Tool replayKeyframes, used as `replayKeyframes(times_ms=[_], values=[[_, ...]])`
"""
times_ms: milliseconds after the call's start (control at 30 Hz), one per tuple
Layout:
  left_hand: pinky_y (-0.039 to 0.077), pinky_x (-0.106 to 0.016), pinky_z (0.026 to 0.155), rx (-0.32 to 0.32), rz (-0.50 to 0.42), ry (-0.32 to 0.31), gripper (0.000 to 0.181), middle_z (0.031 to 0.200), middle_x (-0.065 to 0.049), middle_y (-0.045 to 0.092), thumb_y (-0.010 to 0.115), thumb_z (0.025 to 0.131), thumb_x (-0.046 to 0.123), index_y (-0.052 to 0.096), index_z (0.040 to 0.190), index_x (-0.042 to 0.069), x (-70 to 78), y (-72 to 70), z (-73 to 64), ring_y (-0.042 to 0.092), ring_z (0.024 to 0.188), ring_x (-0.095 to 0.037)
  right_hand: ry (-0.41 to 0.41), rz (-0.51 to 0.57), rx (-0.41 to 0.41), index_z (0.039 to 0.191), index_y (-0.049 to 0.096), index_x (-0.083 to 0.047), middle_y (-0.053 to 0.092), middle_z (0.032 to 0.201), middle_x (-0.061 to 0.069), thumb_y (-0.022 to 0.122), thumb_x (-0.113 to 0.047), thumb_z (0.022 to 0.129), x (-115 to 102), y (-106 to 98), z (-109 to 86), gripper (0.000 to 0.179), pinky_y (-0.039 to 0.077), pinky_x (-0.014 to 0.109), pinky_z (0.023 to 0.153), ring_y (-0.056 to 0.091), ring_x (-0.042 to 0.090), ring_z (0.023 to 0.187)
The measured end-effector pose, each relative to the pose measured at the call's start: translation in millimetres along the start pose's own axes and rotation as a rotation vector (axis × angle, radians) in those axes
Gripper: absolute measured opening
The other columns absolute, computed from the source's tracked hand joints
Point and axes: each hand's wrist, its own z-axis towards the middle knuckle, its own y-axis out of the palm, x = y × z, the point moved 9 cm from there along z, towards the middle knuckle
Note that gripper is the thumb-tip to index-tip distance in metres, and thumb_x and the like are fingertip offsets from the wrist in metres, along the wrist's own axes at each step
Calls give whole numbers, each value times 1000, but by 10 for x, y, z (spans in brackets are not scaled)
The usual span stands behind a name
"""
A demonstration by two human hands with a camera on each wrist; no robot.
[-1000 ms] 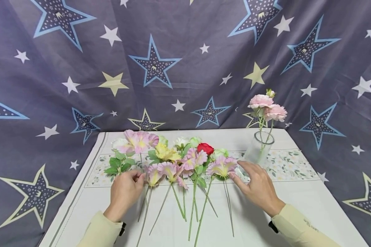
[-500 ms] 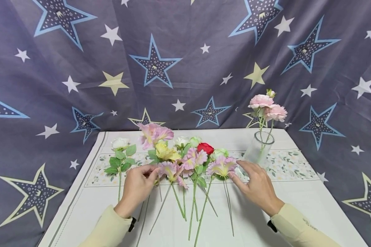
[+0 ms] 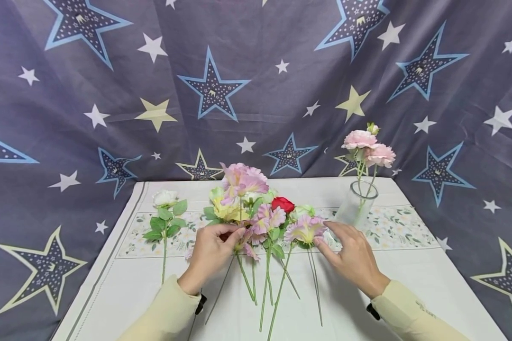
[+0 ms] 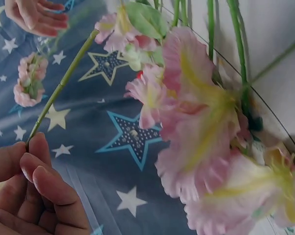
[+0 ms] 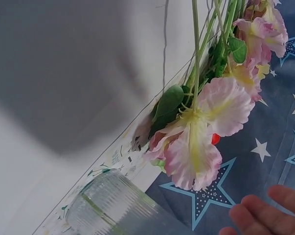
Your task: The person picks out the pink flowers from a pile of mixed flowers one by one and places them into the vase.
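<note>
My left hand [image 3: 212, 248] pinches the thin stem [image 4: 64, 81] of a ruffled pink-purple artificial flower [image 3: 243, 182] between thumb and fingers. The bloom rises above the row of flowers, its stem running down behind the hand. In the left wrist view only the stem shows, not its bloom. My right hand [image 3: 353, 255] hovers at the right end of the row, thumb and fingers spread, beside another pink flower [image 3: 305, 230]; whether it touches the petals I cannot tell. Lying together are a yellow flower [image 3: 228, 208], a red rose [image 3: 283, 204] and several pink and greenish blooms.
A clear glass vase [image 3: 360, 203] with pink flowers [image 3: 380, 155] stands at the back right, behind my right hand. A white rose [image 3: 165, 198] with green leaves lies alone at left. The white tablecloth [image 3: 111, 303] has a floral strip; a star-patterned curtain [image 3: 256, 71] hangs behind.
My left hand has moved right along the row, carrying the pink flower from beside the white rose to over the yellow flower. My right hand has stayed put.
</note>
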Motion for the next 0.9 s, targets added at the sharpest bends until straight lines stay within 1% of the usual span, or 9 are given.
replayKeyframes(times_ms=[133, 233, 300, 367, 467, 500, 600, 700, 900], values=[[50, -25, 52, -15, -9, 21, 6, 76, -3, 75, 80, 91, 12, 82, 89, 8, 66, 88, 20, 61, 61, -9, -17, 9, 8, 124, 71, -2, 71, 121, 20, 82, -29, 85, -35, 3, 11, 49, 50, 60, 93, 66, 38, 111], [49, -26, 48, -40, -47, 22, 6, 70, 0, 73, 79, 92, 13, 82, 90, 8, 95, 167, 25, 64, 55, -7, -33, 18, 14, 123, 71, -2, 72, 120, 19, 82, -27, 84, -70, 7, 22, 47, 50, 60, 93, 67, 38, 110], [50, -27, 46, -56, -86, 21, 7, 76, 0, 75, 78, 93, 12, 82, 94, 6, 111, 218, 26, 65, 52, -7, -46, 28, 18, 123, 71, -3, 72, 119, 18, 82, -26, 84, -95, 14, 31, 46, 50, 59, 94, 67, 37, 110], [52, -26, 50, -63, -101, 34, 9, 83, -4, 77, 78, 93, 12, 82, 95, 5, 141, 260, 35, 67, 55, -5, -63, 38, 23, 123, 72, -5, 73, 118, 16, 82, -25, 84, -127, 23, 39, 45, 50, 57, 94, 68, 35, 109], [55, -26, 57, -72, -118, 64, 11, 102, -8, 78, 78, 92, 12, 81, 97, 2, 199, 322, 50, 66, 53, -5, -88, 53, 29, 123, 73, -7, 74, 116, 13, 83, -25, 84, -172, 36, 47, 44, 51, 54, 94, 69, 33, 107], [56, -26, 57, -76, -119, 73, 11, 102, -8, 77, 78, 92, 11, 81, 96, 2, 218, 344, 58, 66, 52, -5, -95, 56, 31, 123, 73, -8, 75, 116, 12, 83, -26, 84, -186, 39, 48, 44, 52, 53, 93, 69, 32, 106], [54, -26, 54, -92, -129, 84, 9, 97, -4, 77, 77, 94, 11, 82, 96, 4, 256, 405, 74, 63, 49, -7, -108, 68, 34, 122, 73, -7, 75, 115, 13, 83, -26, 84, -233, 48, 53, 43, 53, 51, 92, 69, 30, 103], [51, -26, 52, -92, -114, 97, 7, 92, 0, 77, 77, 93, 12, 83, 94, 8, 298, 444, 94, 62, 57, -8, -115, 81, 42, 120, 74, -6, 75, 113, 13, 83, -26, 85, -273, 45, 63, 42, 54, 50, 90, 70, 29, 101], [49, -25, 55, -80, -88, 88, 7, 95, -1, 78, 79, 92, 14, 83, 93, 8, 339, 502, 101, 59, 63, -8, -140, 120, 68, 115, 76, -6, 76, 108, 10, 84, -27, 85, -360, 43, 89, 37, 54, 48, 87, 71, 26, 95]])
